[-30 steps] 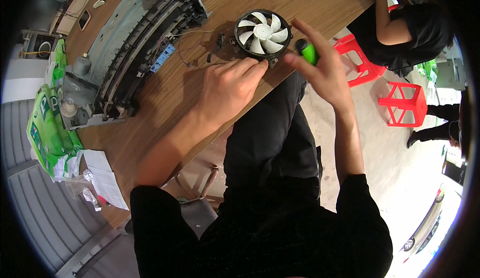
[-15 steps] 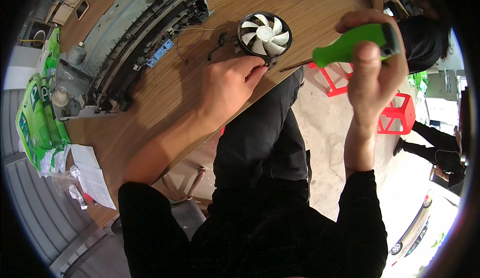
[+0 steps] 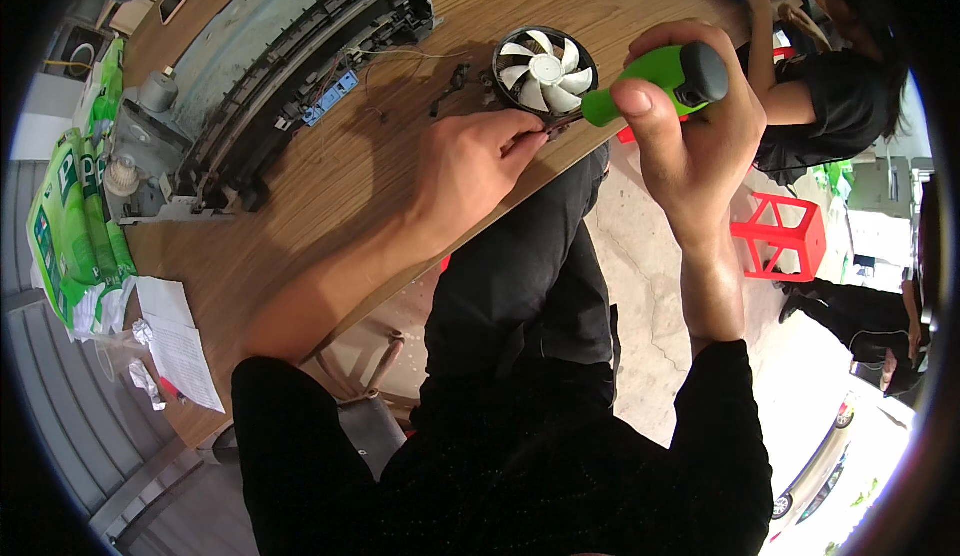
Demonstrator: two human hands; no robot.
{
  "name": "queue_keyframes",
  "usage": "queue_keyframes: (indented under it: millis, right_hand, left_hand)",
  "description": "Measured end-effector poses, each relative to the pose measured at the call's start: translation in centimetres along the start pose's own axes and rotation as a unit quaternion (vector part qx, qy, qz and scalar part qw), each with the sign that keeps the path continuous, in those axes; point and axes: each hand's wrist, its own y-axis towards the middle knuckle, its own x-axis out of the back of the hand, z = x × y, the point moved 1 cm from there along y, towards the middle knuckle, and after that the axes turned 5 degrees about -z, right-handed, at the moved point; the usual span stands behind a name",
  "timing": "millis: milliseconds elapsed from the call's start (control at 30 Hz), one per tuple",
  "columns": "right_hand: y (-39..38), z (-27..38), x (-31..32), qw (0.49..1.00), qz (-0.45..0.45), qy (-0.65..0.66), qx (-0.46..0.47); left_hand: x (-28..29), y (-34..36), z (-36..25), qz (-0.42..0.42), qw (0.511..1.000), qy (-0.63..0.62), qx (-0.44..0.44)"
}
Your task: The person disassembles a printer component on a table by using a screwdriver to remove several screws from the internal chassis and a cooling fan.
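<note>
A round cooling fan (image 3: 545,69) with white blades and a black rim lies near the table's edge, in front of me. At its near rim my left hand (image 3: 478,156) pinches with thumb and forefinger; a small dark piece shows at the fingertips, too small to name. My right hand (image 3: 700,141) is wrapped round the green and black handle of a screwdriver (image 3: 650,81), held tilted over the table edge. Its dark shaft points left and down to the small piece beside my left fingertips. Whether the tip touches that piece, I cannot tell.
Left of the fan lies a long black and grey machine assembly (image 3: 300,76) with loose wires. Green bags (image 3: 75,226) and printed paper (image 3: 180,341) lie at the far left. A red stool (image 3: 785,236) stands on the floor at right, near a seated person (image 3: 830,106).
My right hand has brought the screwdriver left and closer to the fan's near rim. My left hand keeps its pinch there. The whole view has shifted slightly.
</note>
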Motion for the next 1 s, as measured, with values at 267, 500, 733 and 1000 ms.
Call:
queue_keyframes:
  millis: [267,500,733,1000]
  right_hand:
    - [0.6,0.4,-0.2,0.998,0.023,0.016,0.058]
    - [-0.2,-0.1,-0.2,0.997,-0.058,0.034,-0.036]
    - [-0.8,-0.8,-0.3,0.992,-0.117,0.021,-0.05]
    - [-1.0,-0.7,0.7,0.992,-0.124,0.016,-0.02]
  left_hand:
    - [0.4,0.2,-0.5,-0.007,1.0,0.009,0.005]
    - [0.0,0.1,-0.1,-0.002,1.0,-0.006,0.012]
    - [0.3,0.2,0.0,0.003,1.0,-0.014,0.025]
    - [-0.1,0.2,0.2,0.0,1.0,-0.03,0.0]
